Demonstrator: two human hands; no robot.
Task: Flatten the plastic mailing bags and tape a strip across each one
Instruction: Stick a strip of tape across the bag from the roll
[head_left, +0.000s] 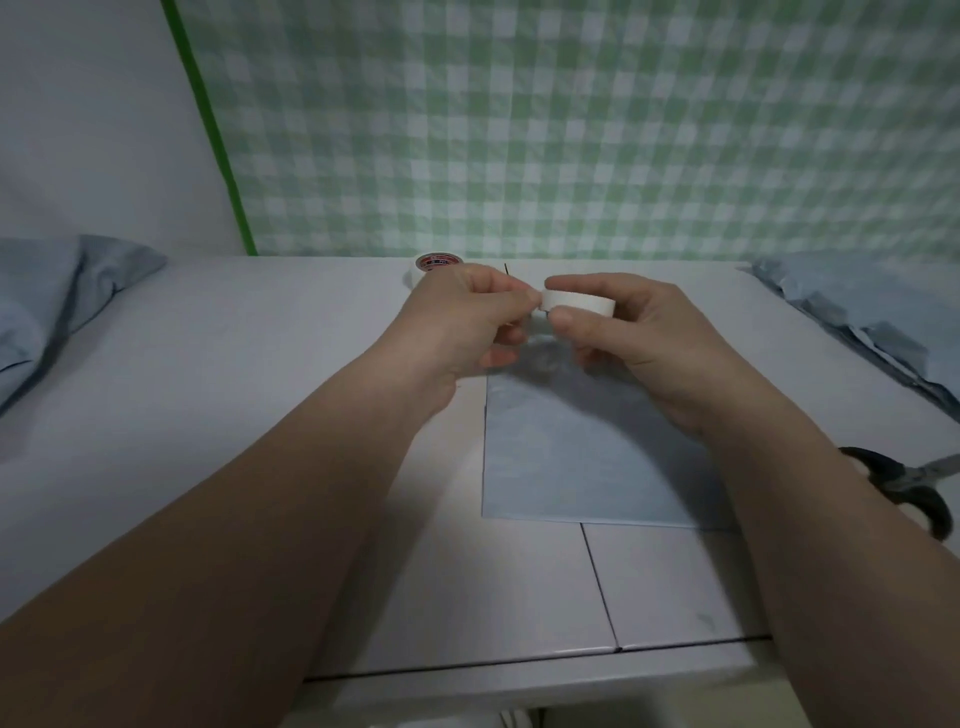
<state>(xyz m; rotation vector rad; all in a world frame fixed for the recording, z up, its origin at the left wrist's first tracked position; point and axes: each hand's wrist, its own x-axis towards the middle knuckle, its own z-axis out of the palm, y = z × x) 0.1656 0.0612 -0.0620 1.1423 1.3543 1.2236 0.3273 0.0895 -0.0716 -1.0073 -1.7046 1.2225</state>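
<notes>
Bag (587, 467) flat on desk (260, 389), my right hand (639, 332) grips tape roll (576, 301), left hand (462, 322) pinches at its end; next, pull a strip.

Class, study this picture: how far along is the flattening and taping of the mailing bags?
Done: one mailing bag lies flat on the table, with no strip visible on it. In hand: the right hand holds the tape roll while the left hand pinches its edge. Left: sticking the strip, then the crumpled bags at both sides.
</notes>
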